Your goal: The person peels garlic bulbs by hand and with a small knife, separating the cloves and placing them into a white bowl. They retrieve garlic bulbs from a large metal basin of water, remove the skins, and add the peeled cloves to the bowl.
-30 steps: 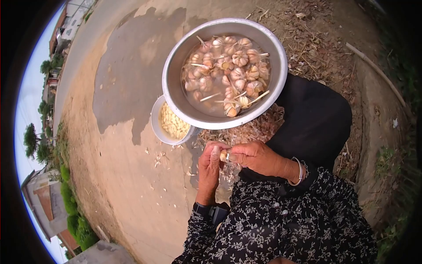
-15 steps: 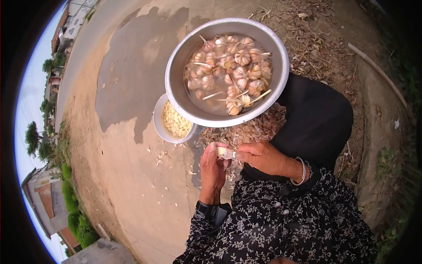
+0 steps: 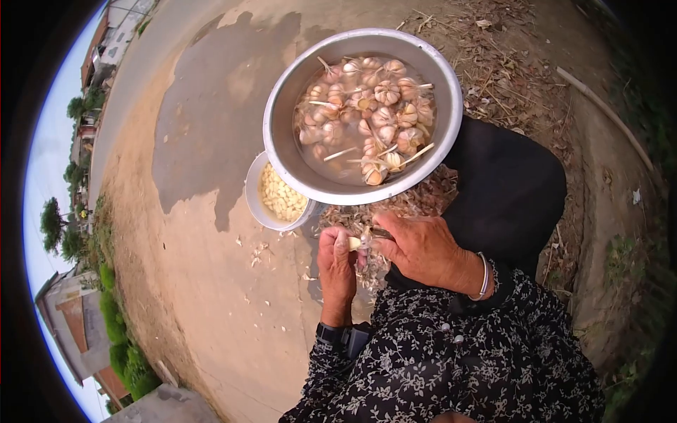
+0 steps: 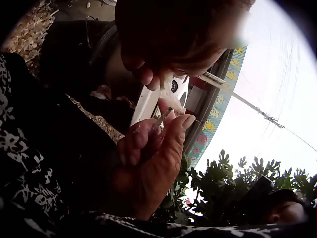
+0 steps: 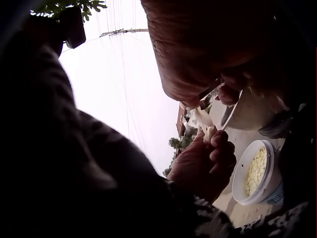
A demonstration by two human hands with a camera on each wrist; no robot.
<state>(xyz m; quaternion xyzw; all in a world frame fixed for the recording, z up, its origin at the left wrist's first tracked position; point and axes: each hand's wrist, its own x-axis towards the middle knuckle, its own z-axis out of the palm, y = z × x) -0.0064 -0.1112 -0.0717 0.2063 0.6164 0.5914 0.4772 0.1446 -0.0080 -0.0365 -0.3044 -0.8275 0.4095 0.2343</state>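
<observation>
My left hand (image 3: 337, 266) pinches a pale garlic clove (image 3: 354, 243) between thumb and fingers, its papery skin loose at the right end. Close against it, my right hand (image 3: 430, 252) grips what looks like a small knife (image 5: 212, 90), mostly hidden by the fingers. Its thumb and fingertips are right at the loose skin, which stretches between the two hands in the right wrist view. Just beyond the hands stands a large metal basin (image 3: 273, 144) of water with whole garlic bulbs (image 3: 386, 93). A white bucket (image 3: 252, 185) of peeled cloves (image 3: 281, 194) stands beside it.
Garlic skins (image 3: 416, 201) lie heaped below the basin, with scraps scattered over the concrete (image 3: 218, 282). A black-clad knee (image 3: 504, 176) is close to the right hand. A stick (image 3: 603, 116) lies on the dirt at the right.
The clove has come into view between the hands, its pale flesh showing. The right hand has turned and spread its thumb higher, pulling skin at the clove's end. The left hand stays nearly in place.
</observation>
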